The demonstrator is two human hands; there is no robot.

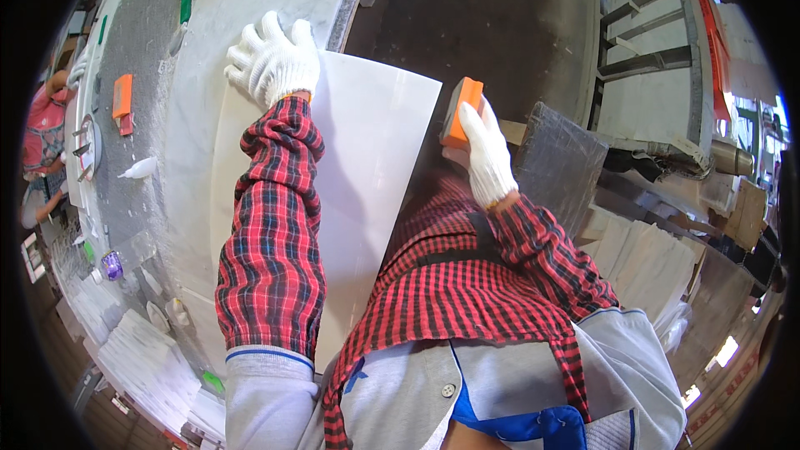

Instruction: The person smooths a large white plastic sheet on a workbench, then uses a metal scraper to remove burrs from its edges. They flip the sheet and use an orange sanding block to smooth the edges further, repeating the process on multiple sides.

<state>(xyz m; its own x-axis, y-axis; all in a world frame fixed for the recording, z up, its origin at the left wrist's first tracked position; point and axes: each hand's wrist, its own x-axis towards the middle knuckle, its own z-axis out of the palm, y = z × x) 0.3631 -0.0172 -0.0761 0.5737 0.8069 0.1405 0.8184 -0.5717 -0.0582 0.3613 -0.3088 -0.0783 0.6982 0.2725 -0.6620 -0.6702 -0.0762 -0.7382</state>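
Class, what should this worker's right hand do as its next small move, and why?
Probably bring the orange block left to the white slab's right edge: the right hand holds it out beyond that edge, its grey face turned toward the slab, while the left hand lies spread at the slab's far end, seemingly steadying it.

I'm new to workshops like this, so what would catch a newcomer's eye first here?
Probably the bright orange block held in the white-gloved right hand, right of centre. Next comes the white-gloved left hand, fingers spread near the far end of the glossy white slab. The red-and-black checked apron stands out at lower middle.
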